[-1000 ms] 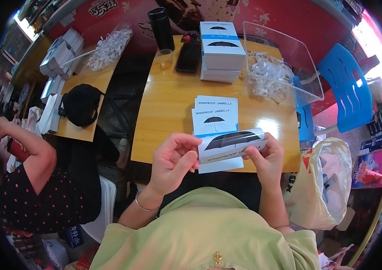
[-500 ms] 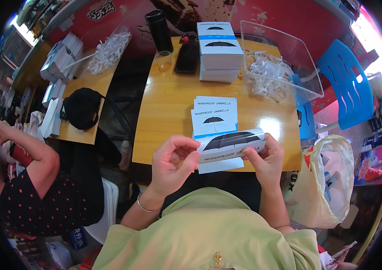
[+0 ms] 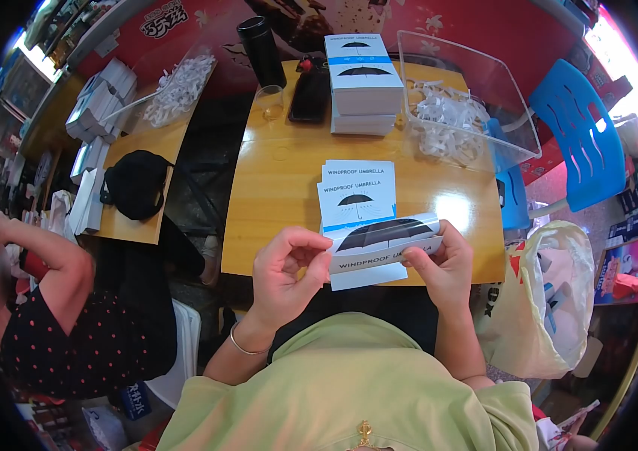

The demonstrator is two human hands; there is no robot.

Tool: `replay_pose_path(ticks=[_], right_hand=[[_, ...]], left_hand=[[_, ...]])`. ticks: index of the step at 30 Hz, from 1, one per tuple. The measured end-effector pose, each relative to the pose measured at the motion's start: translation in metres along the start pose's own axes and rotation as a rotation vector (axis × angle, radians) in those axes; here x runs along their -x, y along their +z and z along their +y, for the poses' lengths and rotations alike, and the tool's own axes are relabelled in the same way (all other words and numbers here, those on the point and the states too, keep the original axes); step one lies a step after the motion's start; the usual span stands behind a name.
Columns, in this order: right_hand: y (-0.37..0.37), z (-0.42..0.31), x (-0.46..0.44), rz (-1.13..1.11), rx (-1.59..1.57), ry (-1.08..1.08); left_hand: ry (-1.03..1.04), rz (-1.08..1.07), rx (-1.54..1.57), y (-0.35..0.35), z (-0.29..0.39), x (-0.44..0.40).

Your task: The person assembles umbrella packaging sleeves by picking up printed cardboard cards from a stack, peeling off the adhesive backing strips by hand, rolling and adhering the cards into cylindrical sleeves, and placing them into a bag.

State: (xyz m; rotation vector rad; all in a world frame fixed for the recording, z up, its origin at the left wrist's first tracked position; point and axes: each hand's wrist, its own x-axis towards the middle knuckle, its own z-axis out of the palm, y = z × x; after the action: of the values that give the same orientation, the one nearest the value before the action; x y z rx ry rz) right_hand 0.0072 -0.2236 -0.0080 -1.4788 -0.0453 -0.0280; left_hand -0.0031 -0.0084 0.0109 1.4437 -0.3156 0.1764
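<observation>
Between my two hands is a printed umbrella sleeve (image 3: 386,239), a bent card with a black umbrella picture and "WINDPROOF UMBRELLA" lettering. My left hand (image 3: 292,274) pinches its left end between thumb and fingers. At the right end, my right hand (image 3: 443,263) grips it, thumb on the front and fingers behind. Under and beyond it, a few flat printed cards (image 3: 357,197) lie overlapped on the wooden table (image 3: 274,225). Part of a white card (image 3: 369,277) shows below the held sleeve at the table's near edge.
Farther back stand a tall stack of printed cards (image 3: 366,98), a clear bin (image 3: 477,143) of white paper strips, a dark phone (image 3: 309,96) and a black tumbler (image 3: 262,51). A yellowish bag (image 3: 541,301) and blue chair (image 3: 580,139) are at right. Another person (image 3: 78,323) sits at left.
The sleeve's upper part has tipped slightly, so the lettering strip now shows a clearer fold edge. Both hands keep nearly the same grip and place. The view has shifted slightly.
</observation>
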Motion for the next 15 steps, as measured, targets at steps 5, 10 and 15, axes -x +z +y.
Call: replay_pose_path(ticks=[5,10,15], right_hand=[[0.0001,-0.0031,-0.0008,-0.030,-0.002,-0.003],[0.0012,-0.0025,0.0001,-0.020,-0.050,-0.008],[0.0025,-0.0017,0.0015,-0.020,-0.037,-0.040]], left_hand=[[0.002,0.009,0.027,-0.0023,-0.0026,0.0006],[0.012,0.031,0.005,-0.0012,-0.0028,0.0002],[0.008,0.054,-0.005,-0.0020,-0.0042,0.0014]])
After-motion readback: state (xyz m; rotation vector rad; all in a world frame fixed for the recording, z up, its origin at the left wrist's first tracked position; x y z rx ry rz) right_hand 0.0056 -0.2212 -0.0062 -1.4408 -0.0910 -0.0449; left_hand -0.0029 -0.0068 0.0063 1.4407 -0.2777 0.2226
